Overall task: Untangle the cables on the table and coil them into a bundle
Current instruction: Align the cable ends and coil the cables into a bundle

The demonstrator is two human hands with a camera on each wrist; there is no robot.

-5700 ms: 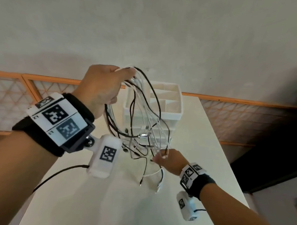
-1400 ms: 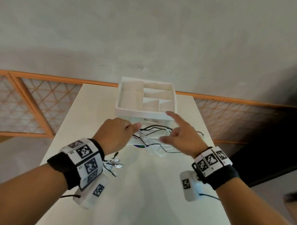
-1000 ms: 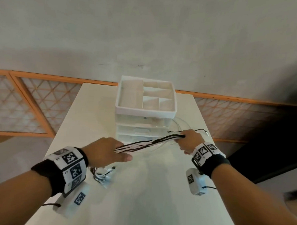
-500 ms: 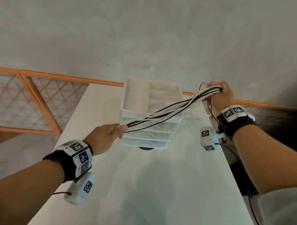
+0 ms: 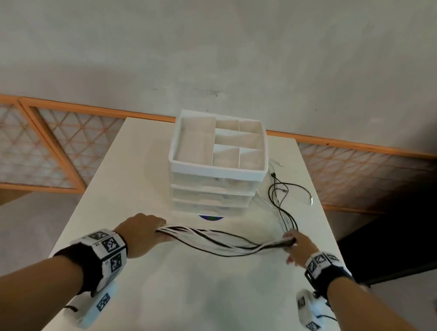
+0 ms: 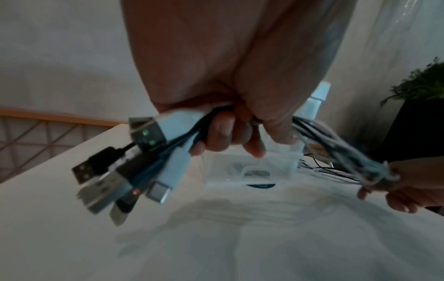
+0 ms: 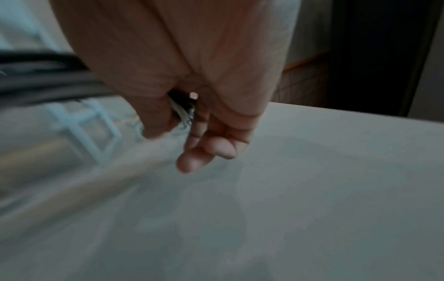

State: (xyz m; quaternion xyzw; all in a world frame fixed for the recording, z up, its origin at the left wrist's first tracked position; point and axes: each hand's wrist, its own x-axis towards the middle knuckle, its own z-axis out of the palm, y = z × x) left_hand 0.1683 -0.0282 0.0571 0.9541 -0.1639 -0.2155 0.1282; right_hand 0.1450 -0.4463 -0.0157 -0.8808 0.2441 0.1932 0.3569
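A bundle of black and white cables (image 5: 221, 241) stretches, sagging a little, between my two hands just above the white table (image 5: 206, 302). My left hand (image 5: 144, 231) grips one end; in the left wrist view its fingers (image 6: 220, 131) curl round the cables, and several USB plugs (image 6: 125, 165) stick out past the fist. My right hand (image 5: 295, 247) pinches the bundle further along; its thumb and forefinger hold the strands (image 7: 182, 112) while the other fingers (image 7: 204, 150) hang loose. Beyond the right hand the free ends (image 5: 284, 193) trail over the table beside the drawer unit.
A white drawer unit (image 5: 217, 165) with an open compartment tray on top stands at the middle back of the table. A dark blue disc (image 5: 211, 218) peeks out under its front. The table's right edge drops to a dark floor. A plant (image 6: 423, 83) stands off to the right.
My right hand has come down from beside the drawer unit's top to table height at the right. The cable bundle now sags low and level between the hands. The left hand stays gripping its end.
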